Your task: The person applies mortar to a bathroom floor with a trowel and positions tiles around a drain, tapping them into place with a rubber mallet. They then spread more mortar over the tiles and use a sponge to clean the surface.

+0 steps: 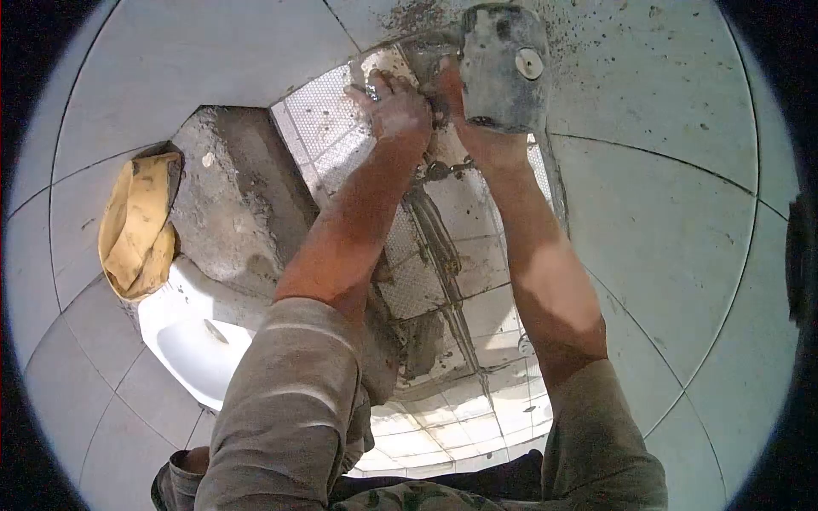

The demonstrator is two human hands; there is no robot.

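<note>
My left hand (400, 111) lies on white dimpled tiles (324, 115) at the top of a tiled strip, fingers spread, with wet grey smears on them. Close to its right is my right hand (464, 111), thumb side showing beside a grey, mortar-smeared box-like object (503, 72). That object has a pale round disc (528, 63) on its face and covers most of the right hand's fingers, so I cannot tell whether they grip it. Wet grey mortar (430, 55) shows above and between the hands. Below them, a small dark round fitting (438, 170) sits on the tiles.
On the left stand a rough concrete block (226, 200), a crumpled yellow container (141, 226) and a white ceramic basin (192, 345). Large pale tiles (656, 230) surround the strip. Dark crumbs (596, 43) are scattered at the top right. Grey streaks (452, 298) run along the strip.
</note>
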